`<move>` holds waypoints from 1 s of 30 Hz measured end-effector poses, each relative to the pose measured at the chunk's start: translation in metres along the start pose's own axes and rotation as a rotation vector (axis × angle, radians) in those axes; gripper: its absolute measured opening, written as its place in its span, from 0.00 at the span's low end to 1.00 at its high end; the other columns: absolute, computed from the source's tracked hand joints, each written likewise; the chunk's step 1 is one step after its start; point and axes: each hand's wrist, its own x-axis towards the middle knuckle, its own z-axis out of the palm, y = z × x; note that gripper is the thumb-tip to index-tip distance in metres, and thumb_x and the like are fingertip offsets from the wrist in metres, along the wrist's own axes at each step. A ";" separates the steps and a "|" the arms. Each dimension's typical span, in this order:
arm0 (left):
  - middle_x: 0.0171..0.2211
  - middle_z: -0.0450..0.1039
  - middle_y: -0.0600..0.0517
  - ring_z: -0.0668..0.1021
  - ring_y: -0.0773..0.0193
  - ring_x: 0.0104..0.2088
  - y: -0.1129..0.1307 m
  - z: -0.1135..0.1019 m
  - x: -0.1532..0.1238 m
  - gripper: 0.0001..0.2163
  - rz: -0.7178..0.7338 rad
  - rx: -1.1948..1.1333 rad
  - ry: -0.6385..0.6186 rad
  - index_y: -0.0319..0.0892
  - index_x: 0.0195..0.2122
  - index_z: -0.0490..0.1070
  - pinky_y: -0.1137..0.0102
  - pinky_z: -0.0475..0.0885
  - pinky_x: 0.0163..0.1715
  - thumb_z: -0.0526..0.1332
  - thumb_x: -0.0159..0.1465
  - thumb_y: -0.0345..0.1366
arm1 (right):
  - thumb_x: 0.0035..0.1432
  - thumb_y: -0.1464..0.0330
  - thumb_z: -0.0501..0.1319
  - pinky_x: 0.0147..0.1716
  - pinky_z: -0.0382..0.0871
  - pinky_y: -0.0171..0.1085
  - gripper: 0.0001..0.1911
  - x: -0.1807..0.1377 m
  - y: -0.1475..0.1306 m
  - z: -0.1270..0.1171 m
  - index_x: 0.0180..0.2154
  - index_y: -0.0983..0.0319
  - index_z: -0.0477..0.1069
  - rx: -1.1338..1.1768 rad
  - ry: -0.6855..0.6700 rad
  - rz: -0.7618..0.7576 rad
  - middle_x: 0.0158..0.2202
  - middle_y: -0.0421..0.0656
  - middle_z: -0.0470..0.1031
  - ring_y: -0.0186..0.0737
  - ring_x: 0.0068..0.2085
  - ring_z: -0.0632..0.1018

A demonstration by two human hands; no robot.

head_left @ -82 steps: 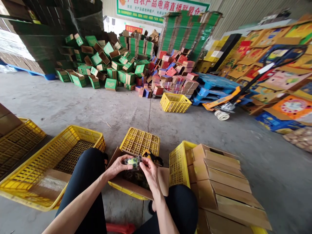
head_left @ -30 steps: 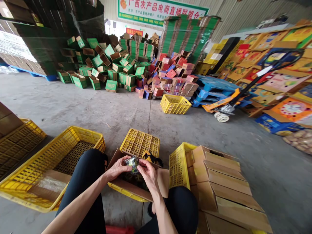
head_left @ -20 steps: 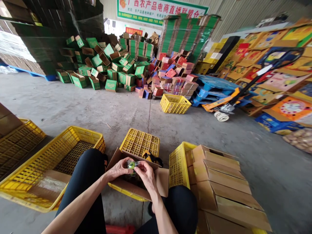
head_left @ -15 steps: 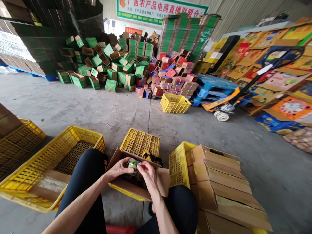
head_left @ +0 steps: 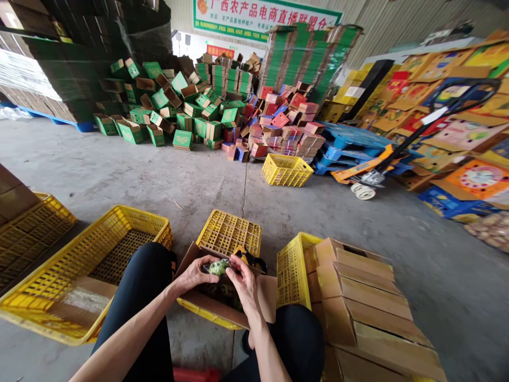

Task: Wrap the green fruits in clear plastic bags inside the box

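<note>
Turned between the two hands over the last half second, the film-wrapped green fruit (head_left: 218, 267) now shows a broader, mottled side, and the right hand (head_left: 243, 281) has shifted slightly; crates and cartons around them lie much as before. The fruit is held just above the open cardboard box (head_left: 267, 297), whose dark contents are too dim to name. On the left hand (head_left: 194, 276), thumb and fingers pinch one end of the bundle; on the right, thumb and forefinger pinch its other end, where the clear film gathers, the remaining fingers loosely curled.

Slick, loose film is probably the chief hazard: if it slides over the skin beneath, the fruit could slip from so light a fingertip grip and drop into the box. A hard pull from both ends might tear the wrapping. Squeezing too firmly could bruise the fruit, if it is soft. Behind the box, a yellow-and-black tool, perhaps a tape dispenser (head_left: 245, 256), lies near the right hand on the yellow crate (head_left: 227, 231); a wide sweep of the knuckles might knock it. The upright cardboard flaps could also catch a wrist.
</note>
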 end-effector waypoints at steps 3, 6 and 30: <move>0.46 0.83 0.47 0.81 0.52 0.47 -0.003 -0.001 0.002 0.32 0.001 0.029 0.000 0.40 0.52 0.82 0.62 0.72 0.51 0.85 0.47 0.47 | 0.56 0.47 0.74 0.56 0.79 0.51 0.23 0.003 0.006 -0.002 0.44 0.57 0.85 -0.047 0.008 -0.002 0.48 0.49 0.87 0.56 0.51 0.85; 0.47 0.84 0.45 0.81 0.50 0.48 -0.006 0.000 0.003 0.34 -0.016 -0.006 0.004 0.40 0.54 0.81 0.61 0.72 0.53 0.85 0.48 0.47 | 0.54 0.46 0.76 0.56 0.79 0.51 0.24 0.003 0.009 -0.003 0.40 0.58 0.84 0.010 0.047 0.053 0.45 0.48 0.87 0.55 0.49 0.86; 0.50 0.82 0.44 0.85 0.57 0.44 -0.011 -0.012 0.000 0.26 -0.290 -0.445 -0.082 0.43 0.54 0.80 0.67 0.80 0.41 0.80 0.59 0.48 | 0.56 0.48 0.73 0.67 0.70 0.57 0.18 -0.004 -0.021 -0.006 0.38 0.54 0.86 0.009 -0.091 -0.001 0.62 0.48 0.82 0.61 0.67 0.76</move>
